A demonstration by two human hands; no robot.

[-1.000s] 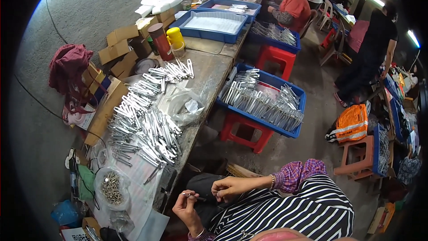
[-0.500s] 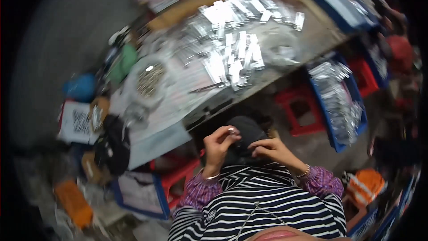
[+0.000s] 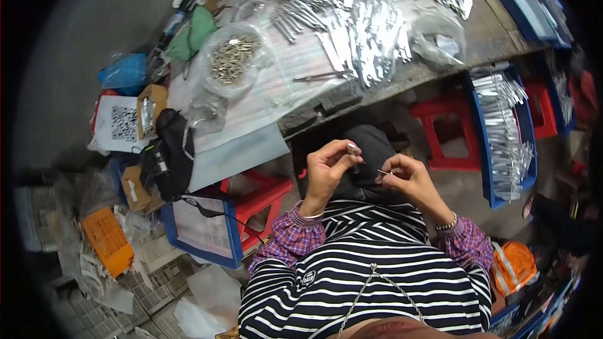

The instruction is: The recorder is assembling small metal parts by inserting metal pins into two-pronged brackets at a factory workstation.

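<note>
Over my lap, my left hand (image 3: 329, 172) is closed in a pinch on a small shiny metal piece (image 3: 353, 149); a dark part shows just below its tip. A little to the right, my right hand (image 3: 408, 179) pinches a thin small pin-like piece (image 3: 382, 172) between thumb and fingers. The two hands are apart, with their fingertips facing each other. Beyond them on the workbench lie long shiny metal strips (image 3: 370, 34) in a heap. A clear plastic bag (image 3: 233, 59) spread like a bowl holds many small brass-coloured pins. A slim dark hand tool (image 3: 321, 76) lies near the bench edge.
At right, a blue crate (image 3: 531, 150) of metal strips stands by a red stool (image 3: 446, 132). Another red stool (image 3: 267, 198) and a blue-framed tray (image 3: 200, 226) are at left. A crumpled clear bag (image 3: 440, 37) lies on the bench; a grey sheet (image 3: 242, 154) overhangs its edge.
My view has turned, so the bench sits higher and further right in it, and the picture is sharper. The hands stay over my lap; a thin piece now shows at my right fingertips.
</note>
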